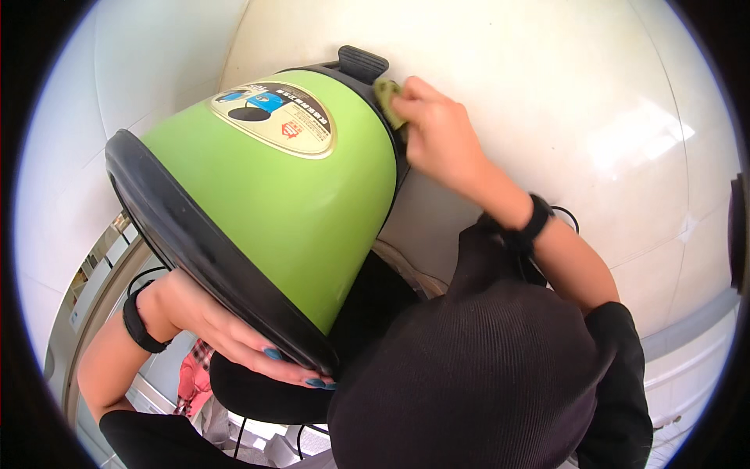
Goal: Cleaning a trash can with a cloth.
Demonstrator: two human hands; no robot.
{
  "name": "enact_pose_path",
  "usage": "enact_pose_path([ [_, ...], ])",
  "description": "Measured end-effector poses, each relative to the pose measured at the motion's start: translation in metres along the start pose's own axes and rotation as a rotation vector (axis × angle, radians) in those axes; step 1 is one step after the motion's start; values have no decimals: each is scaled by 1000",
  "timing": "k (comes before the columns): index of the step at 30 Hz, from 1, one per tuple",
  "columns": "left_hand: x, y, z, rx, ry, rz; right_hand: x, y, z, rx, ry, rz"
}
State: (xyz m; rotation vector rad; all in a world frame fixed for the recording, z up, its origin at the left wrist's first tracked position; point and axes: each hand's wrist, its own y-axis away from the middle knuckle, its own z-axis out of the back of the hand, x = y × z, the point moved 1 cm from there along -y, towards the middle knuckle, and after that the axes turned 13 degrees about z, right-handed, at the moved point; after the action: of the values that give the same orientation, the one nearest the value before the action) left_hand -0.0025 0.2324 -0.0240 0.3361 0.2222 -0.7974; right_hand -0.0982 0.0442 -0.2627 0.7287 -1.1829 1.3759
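Observation:
A green pedal bin with a black lid rim and black base lies tilted on its side before me, an oval printed label on its body. Its black foot pedal points toward the top. My left hand supports the black lid from below, palm and fingers spread along it. In my right hand is a yellow-green sponge or cloth, pinched and pressed against the black base beside the pedal. The fingers' far side is hidden.
Pale tiled floor spreads beyond the bin, with a whitish wall at left. Red checked fabric and light-coloured items lie below my left forearm. A grey edge strip runs at the right.

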Motion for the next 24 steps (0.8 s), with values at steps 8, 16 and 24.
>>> enact_pose_path([
  [8, 12, -12, 3, -27, 0, -37, -26, -10, 4, 147, 91, -68],
  [16, 2, -10, 2, -141, -28, 141, -35, -27, -3, 122, -15, -14],
  [24, 8, -10, 6, -161, -58, 142, 74, -53, 25, -71, -328, 199],
])
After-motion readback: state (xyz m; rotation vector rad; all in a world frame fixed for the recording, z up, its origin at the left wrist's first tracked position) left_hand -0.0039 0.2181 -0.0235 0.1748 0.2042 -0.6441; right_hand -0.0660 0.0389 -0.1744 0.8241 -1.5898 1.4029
